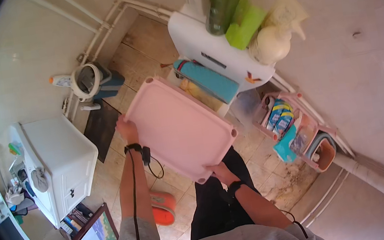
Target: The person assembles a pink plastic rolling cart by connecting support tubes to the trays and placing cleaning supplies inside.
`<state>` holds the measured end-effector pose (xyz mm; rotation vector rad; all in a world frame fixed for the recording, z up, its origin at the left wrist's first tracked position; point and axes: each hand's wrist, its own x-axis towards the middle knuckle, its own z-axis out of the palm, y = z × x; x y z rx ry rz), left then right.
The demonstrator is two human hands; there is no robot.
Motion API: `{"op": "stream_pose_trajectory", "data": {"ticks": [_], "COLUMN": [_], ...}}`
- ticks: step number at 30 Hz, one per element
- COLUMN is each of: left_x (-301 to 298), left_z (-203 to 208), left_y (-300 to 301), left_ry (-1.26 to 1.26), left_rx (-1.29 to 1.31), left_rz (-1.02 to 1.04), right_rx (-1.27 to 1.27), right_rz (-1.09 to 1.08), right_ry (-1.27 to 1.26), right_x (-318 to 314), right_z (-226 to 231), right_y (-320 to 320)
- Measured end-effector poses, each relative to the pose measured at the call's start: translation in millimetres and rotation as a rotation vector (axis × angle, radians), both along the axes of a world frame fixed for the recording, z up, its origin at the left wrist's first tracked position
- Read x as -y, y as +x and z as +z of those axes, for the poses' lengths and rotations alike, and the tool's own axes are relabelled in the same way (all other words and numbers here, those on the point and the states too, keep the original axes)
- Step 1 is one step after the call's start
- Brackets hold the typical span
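Pink panel (pixel 180 124), underside unseen

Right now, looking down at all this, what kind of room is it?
Perhaps a washroom or household utility area, though I can't be sure. Exposed white wall pipes, a blue bucket with a round cream rim, and a beige tiled floor suggest it.

The tray (pixel 180 126) hides fingertips of the left hand (pixel 127 130) and right hand (pixel 223 173); the upper edge cuts off the green bottle (pixel 225 6), and what the bucket (pixel 76 87) holds (a greyish blur) cannot be told.
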<state>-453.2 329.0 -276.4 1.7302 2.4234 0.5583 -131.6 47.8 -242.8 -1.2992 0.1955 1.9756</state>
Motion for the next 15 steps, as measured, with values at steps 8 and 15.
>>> {"op": "stream_pose_trajectory", "data": {"ticks": [8,15], "left_x": [-27.5,-29.9], "left_z": [-75.2,-34.9], "left_y": [14.4,4.2], "left_ry": [-0.090,0.267], "left_rx": [-0.098,0.180], "left_rz": [0.020,-0.056], "right_rx": [0.174,0.361], "right_rz": [-0.128,0.793], "right_ry": [-0.043,-0.062], "right_x": [6.6,-11.0], "right_z": [-93.6,-57.1], "right_y": [-16.1,26.7]}}
